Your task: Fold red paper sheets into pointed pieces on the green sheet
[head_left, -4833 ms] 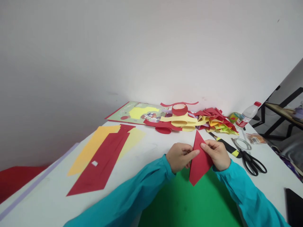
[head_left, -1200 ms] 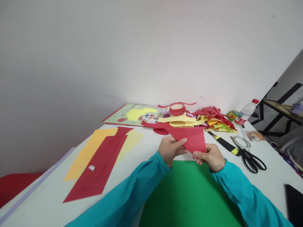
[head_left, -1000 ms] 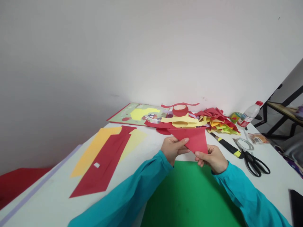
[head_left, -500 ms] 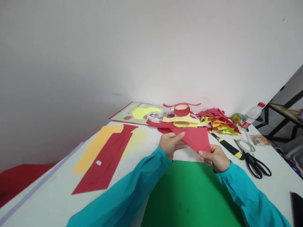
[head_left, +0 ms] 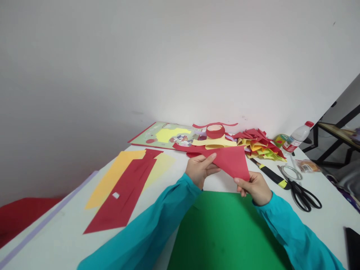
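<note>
Both hands hold a folded red paper triangle above the white table. My left hand pinches its left corner between thumb and fingers. My right hand pinches its lower right tip. A green sheet lies on the table right under my forearms. Both sleeves are teal.
Yellow and red cut sheets lie at the left. At the back sit a picture book, a red tape roll and a heap of folded red and yellow pieces. Right: a knife, black scissors, a bottle.
The red paper was turned from standing upright between my hands to lying wide and nearly level. In the last second my hands drifted slightly apart along its edge.
</note>
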The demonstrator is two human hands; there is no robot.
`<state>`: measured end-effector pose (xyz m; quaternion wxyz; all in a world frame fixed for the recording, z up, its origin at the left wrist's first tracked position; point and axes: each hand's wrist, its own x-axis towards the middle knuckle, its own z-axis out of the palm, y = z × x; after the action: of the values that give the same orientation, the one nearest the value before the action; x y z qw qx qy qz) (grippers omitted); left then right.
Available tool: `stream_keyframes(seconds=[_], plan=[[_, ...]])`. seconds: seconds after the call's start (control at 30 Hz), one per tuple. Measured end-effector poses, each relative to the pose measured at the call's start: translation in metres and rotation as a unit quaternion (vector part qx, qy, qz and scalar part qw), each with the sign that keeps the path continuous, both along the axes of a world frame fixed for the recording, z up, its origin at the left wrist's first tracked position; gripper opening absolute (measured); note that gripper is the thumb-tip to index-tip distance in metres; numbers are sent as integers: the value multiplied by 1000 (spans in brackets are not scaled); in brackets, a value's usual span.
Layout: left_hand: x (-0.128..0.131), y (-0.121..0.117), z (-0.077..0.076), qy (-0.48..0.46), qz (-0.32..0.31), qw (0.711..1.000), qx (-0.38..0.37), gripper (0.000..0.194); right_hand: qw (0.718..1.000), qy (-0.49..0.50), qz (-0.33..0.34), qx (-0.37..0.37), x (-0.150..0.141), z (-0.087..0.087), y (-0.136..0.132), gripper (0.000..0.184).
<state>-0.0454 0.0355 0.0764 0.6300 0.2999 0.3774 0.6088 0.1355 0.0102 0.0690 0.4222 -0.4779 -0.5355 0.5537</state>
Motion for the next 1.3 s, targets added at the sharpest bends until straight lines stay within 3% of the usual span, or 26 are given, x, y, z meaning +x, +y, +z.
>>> stream_keyframes(seconds=[0.13, 0.23, 0.33, 0.6, 0.77, 0.93, 1.03, 1.1, 1.2, 1.3], plan=[[1, -2, 6, -5, -17, 1000, 9, 32, 997, -17, -56, 55, -1, 5, -3, 39], [0, -3, 11, -20, -37, 999, 10, 32, 996, -19, -64, 58, 0, 5, -2, 39], [-2, -2, 13, -24, -46, 998, 25, 36, 999, 11, -44, 21, 3, 1, 2, 41], [0, -3, 10, 30, 32, 993, 106, 44, 975, 176, 31, -134, 4, 3, 1, 31], [-1, -2, 15, 10, 52, 990, 128, 44, 963, 188, 73, -181, 5, 2, 2, 33], [-5, -1, 17, 23, 46, 991, 122, 45, 994, 76, 38, -71, 7, -11, 9, 38], [-8, 1, 15, 22, 40, 992, 120, 45, 999, 35, 14, -1, 9, -16, 15, 38], [-9, 2, 12, 28, 42, 990, 129, 45, 997, 23, -39, 59, 10, -18, 17, 47], [-9, 2, 8, 70, 29, 985, 158, 44, 967, -32, -170, 187, 12, -15, 15, 61], [-9, -1, 7, 164, -3, 963, 213, 38, 905, -145, -231, 326, 14, -5, 6, 50]])
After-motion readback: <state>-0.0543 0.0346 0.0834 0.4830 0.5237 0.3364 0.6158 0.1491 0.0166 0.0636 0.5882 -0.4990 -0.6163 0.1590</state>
